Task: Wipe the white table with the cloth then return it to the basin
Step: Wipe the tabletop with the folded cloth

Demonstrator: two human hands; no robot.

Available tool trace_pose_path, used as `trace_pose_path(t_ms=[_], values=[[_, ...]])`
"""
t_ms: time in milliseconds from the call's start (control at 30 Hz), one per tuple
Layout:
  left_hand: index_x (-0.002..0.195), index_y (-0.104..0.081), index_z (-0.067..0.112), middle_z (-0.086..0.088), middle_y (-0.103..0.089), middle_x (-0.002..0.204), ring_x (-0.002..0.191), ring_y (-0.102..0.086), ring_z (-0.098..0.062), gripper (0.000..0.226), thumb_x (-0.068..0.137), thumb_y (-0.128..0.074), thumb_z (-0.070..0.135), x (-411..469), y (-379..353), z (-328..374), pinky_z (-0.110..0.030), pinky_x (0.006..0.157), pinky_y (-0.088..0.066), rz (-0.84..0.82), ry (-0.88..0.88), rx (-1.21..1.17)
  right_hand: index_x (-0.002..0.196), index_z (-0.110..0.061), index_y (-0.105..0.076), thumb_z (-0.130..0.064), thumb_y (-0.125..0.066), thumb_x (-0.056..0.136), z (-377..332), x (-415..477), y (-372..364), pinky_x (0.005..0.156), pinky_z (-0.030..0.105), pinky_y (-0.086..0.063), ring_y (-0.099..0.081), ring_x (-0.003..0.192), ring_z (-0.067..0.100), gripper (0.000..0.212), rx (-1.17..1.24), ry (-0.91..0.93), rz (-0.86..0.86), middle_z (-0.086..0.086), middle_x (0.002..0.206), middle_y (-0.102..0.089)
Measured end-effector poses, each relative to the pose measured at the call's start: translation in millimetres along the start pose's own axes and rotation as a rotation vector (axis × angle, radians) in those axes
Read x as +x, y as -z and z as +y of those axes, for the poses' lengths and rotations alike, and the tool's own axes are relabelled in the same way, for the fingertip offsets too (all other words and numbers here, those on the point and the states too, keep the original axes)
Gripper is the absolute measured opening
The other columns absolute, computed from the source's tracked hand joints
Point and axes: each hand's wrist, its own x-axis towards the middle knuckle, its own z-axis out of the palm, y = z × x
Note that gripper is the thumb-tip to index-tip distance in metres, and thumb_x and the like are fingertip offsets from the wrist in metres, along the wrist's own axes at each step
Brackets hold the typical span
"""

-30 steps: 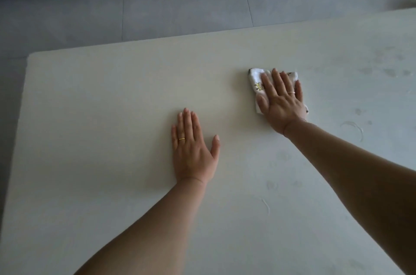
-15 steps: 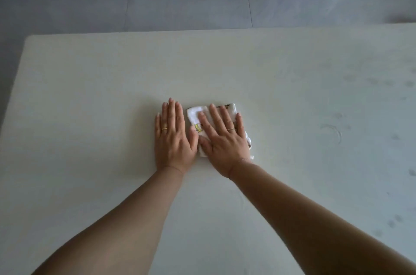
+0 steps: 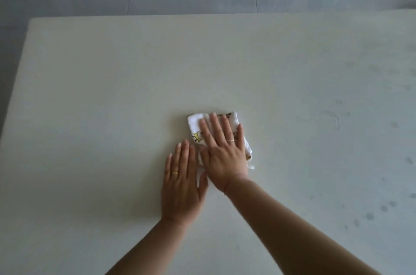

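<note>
Pressing flat on the folded cloth (image 3: 195,125), right hand (image 3: 222,156) keeps fingers straight, mid-surface (image 3: 112,83). Left hand (image 3: 182,187) lies flat, released, just beside it, thumb touching the cloth.

Hands 2: left hand (image 3: 182,187), right hand (image 3: 225,153); cloth (image 3: 194,122) 1; table (image 3: 112,94) 1; rings (image 3: 175,172) (image 3: 230,140) 2.

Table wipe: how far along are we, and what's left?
Midway, by the look of it. Done: the table shows no marks on its left and middle. In hand: the right hand presses the folded cloth flat near the centre; the left hand rests flat beside it. Left: a ring mark and dark spots on the right side, then returning the cloth to the basin, which is out of view.
</note>
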Motion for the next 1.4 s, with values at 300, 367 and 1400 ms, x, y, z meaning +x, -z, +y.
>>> trace_pose_path(t_ms=[300,367,1400], values=[[0.144,-0.030,0.000,-0.016,-0.026,0.153,0.143,-0.022,-0.029,0.065,0.090,-0.031,0.035,-3.8,-2.2,-0.9,-0.044,0.115,-0.019,-0.044,0.024,0.036,0.148,-0.036,-0.004,-0.039,-0.022,0.098,63.2,-15.2,12.1,0.115,0.040,0.015,0.005,0.146,0.014,0.054,0.056,-0.377,0.070,-0.006,0.159,-0.002],[0.143,-0.032,-0.001,-0.017,-0.028,0.152,0.142,-0.024,-0.030,0.063,0.089,-0.031,0.031,-3.8,-1.6,-0.9,-0.043,0.115,-0.019,-0.049,0.031,0.037,0.149,-0.032,-0.005,-0.040,-0.020,0.097,37.5,-24.7,7.1,0.113,0.041,0.017,0.006,0.146,0.017,0.055,0.086,-0.424,0.074,-0.003,0.159,-0.001],[0.145,-0.029,0.001,-0.015,-0.025,0.154,0.143,-0.022,-0.028,0.064,0.086,-0.030,0.028,-115.1,-7.7,13.8,-0.043,0.116,-0.018,-0.106,0.137,0.055,0.149,-0.029,-0.008,-0.047,-0.012,0.087,73.9,-133.8,9.2,0.115,0.043,0.010,0.001,0.146,0.020,0.065,0.069,-0.438,0.013,0.000,0.159,-0.006]])
